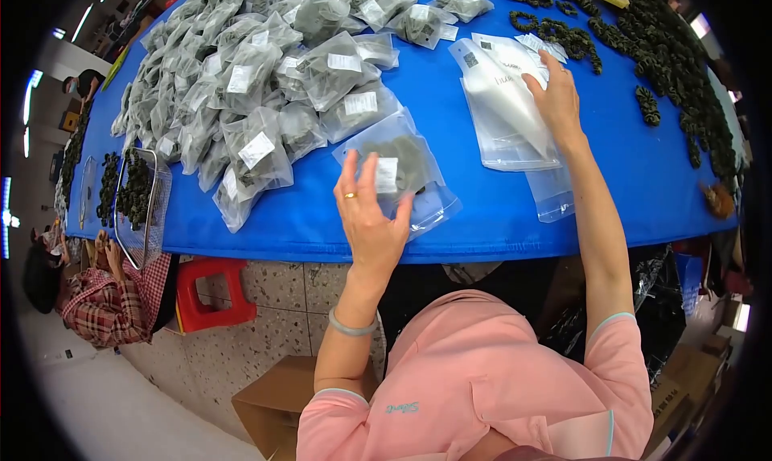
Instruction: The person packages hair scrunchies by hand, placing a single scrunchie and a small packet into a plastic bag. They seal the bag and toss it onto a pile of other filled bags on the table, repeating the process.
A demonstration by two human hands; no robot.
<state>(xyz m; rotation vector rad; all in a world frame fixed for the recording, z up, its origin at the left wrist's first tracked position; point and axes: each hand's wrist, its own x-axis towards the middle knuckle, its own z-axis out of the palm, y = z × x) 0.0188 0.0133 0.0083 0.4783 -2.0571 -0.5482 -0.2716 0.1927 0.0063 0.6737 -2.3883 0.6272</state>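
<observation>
My left hand (371,220) rests on a filled clear bag (434,207) near the table's front edge. Its fingers are spread, with the fingertips at the white label (386,174) on the bag. A dark, scrunchie-like item shows through the plastic. To the right, my right hand (556,103) is over a stack of flat clear bags (503,123), thumb and fingers apart. Its fingertips reach the small white printed labels (540,46) just beyond the stack.
A large heap of filled, labelled bags (257,75) covers the left of the blue table (482,211). Dark green scrunchies (659,51) line the right side. A wire basket (153,211) holds more at left. Another person (112,300) sits near a red stool (213,292).
</observation>
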